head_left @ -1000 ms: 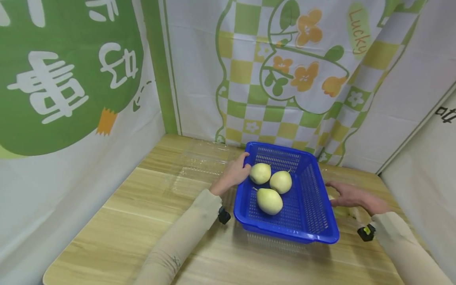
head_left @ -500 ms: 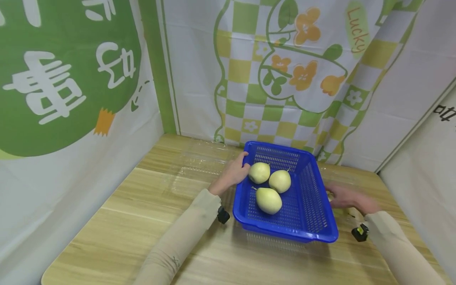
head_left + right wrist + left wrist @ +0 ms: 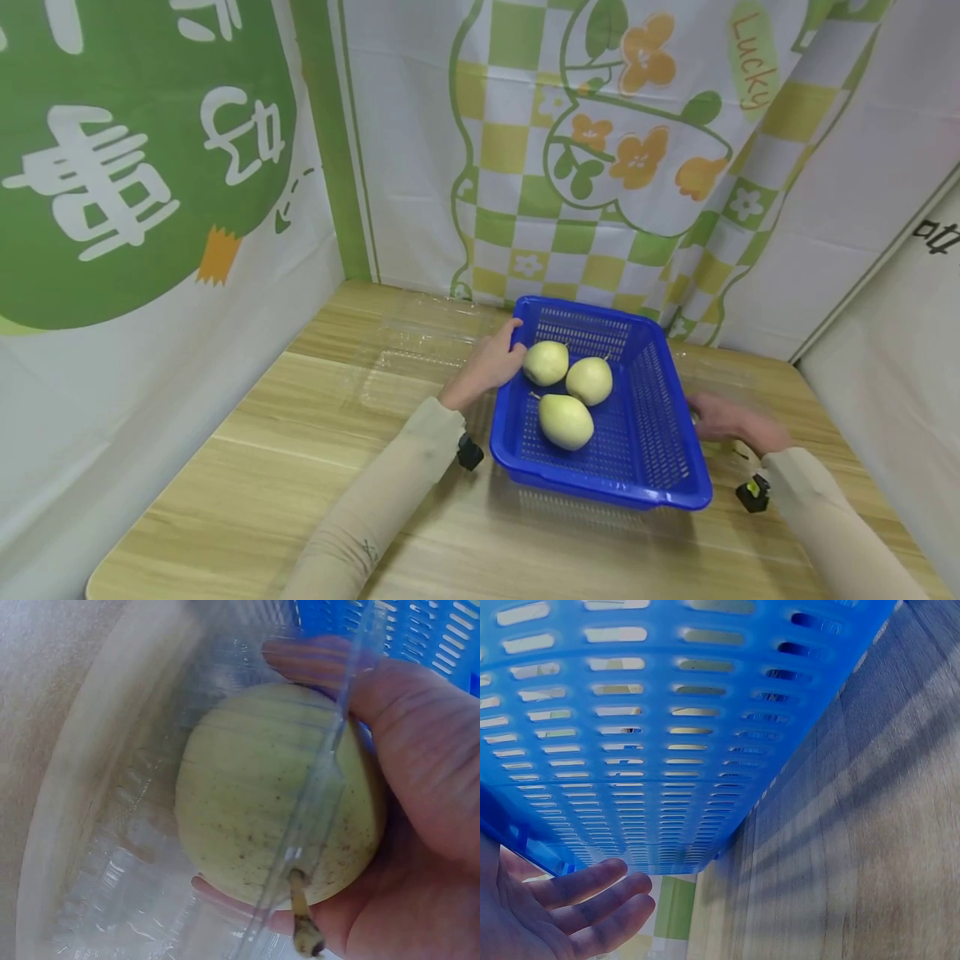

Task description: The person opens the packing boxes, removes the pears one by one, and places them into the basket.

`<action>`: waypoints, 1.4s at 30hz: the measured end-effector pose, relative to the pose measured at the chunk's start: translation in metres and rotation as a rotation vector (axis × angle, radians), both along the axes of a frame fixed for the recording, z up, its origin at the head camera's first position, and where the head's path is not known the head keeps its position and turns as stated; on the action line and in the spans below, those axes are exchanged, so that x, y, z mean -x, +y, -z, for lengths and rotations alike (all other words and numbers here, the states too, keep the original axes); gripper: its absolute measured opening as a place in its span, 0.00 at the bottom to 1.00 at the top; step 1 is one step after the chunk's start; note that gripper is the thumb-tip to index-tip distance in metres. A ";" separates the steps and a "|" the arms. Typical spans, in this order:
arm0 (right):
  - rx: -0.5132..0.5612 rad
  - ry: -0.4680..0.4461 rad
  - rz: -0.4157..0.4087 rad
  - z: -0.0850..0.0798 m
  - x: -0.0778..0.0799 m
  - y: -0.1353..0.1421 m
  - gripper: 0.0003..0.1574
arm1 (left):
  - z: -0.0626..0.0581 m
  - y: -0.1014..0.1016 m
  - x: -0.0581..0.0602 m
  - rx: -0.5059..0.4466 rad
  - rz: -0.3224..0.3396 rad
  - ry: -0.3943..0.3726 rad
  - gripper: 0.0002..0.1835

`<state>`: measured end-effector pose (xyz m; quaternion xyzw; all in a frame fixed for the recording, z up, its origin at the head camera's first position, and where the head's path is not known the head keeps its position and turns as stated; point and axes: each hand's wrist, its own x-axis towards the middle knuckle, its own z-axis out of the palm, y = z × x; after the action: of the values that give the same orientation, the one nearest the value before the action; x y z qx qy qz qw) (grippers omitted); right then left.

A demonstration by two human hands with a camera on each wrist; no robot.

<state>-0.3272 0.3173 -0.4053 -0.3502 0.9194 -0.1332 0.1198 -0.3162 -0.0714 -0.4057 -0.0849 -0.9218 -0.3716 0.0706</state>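
A blue perforated plastic basket [image 3: 660,492] stands on the table with three yellow-green pears [image 3: 566,422] in its left part. My left hand [image 3: 491,362] holds the basket's left rim; in the left wrist view its fingers [image 3: 592,889] reach along the outside of the basket's slotted wall. On the basket's other side, my right hand [image 3: 723,417] grips another pear [image 3: 262,780], with thumb and fingers round it. That pear is seen partly through the wall of a clear plastic container [image 3: 322,772], its stem towards the camera. In the head view the hand and basket mostly hide it.
A clear plastic box [image 3: 397,383] with its lid raised lies left of the basket on the wooden table [image 3: 247,483]. Printed cloth [image 3: 517,167] hangs close behind the table, with white cloth walls at both sides.
My right hand has moved slightly down and left beside the basket, and its fingers have closed round the pear there. The left hand, basket and its three pears keep their places.
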 end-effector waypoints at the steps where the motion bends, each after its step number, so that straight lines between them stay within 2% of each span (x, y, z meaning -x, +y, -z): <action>1: -0.003 0.004 0.008 0.000 0.000 0.000 0.11 | 0.000 0.000 0.000 -0.002 0.002 -0.001 0.30; 6: -0.044 0.031 0.093 0.003 -0.002 -0.002 0.11 | 0.000 0.000 0.000 -0.008 0.000 -0.013 0.29; 14: -0.048 0.047 0.139 0.005 -0.004 -0.003 0.13 | 0.001 0.001 0.001 -0.007 -0.011 -0.002 0.29; 23: -0.049 0.001 0.103 0.001 -0.001 -0.002 0.11 | 0.001 0.001 0.001 -0.001 -0.007 -0.007 0.29; 29: -0.099 -0.074 0.159 -0.008 0.000 -0.003 0.22 | 0.000 0.001 0.001 -0.001 -0.003 -0.003 0.29; 33: -0.104 -0.096 0.158 -0.012 -0.001 -0.002 0.27 | 0.000 0.001 0.001 -0.002 0.004 -0.006 0.29; 37: -0.112 -0.091 0.145 -0.018 0.000 0.001 0.22 | 0.000 0.001 0.000 -0.014 0.009 -0.015 0.29; 42: -0.148 -0.032 0.139 -0.031 0.000 0.003 0.17 | 0.000 0.001 0.001 -0.003 -0.009 0.004 0.29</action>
<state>-0.3274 0.3203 -0.3742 -0.2735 0.9468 -0.0785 0.1504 -0.3171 -0.0707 -0.4061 -0.0815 -0.9214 -0.3727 0.0743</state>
